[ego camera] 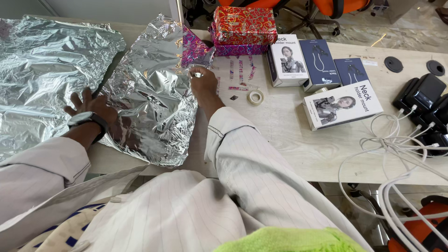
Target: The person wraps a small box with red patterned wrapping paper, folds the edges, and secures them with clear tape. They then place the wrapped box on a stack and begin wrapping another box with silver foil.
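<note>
A crumpled foil sheet point(149, 105) lies silver side up on the counter point(289, 144), between the two hands. The left hand point(91, 106) lies flat on its left edge, fingers spread, pressing it down; a dark watch point(86, 119) sits on that wrist. The right hand point(203, 81) is at the sheet's upper right corner, where the foil folds back and shows a pink patterned underside point(193, 49). Its fingers are curled in a near-closed pinch at the foil's edge, and something small and shiny sits at the fingertips; it is too small to tell whether that is a bit of tape or the foil itself.

A second foil sheet point(44, 74) lies to the left, cut off by the frame's edge. The person's pale striped sleeves hide the near edge of the counter and the lower right corner of the first sheet.

Just beyond the right hand, short strips of patterned paper point(240, 74) lie on the counter, with a tape roll point(255, 97) near them. Behind these stand two wrapped boxes point(242, 30), stacked, red on top of pink. To the right are four product boxes point(326, 79), white and dark blue, then black chargers point(422, 98) with white cables point(396, 154) trailing over the counter's edge, partly cut off at the right.
</note>
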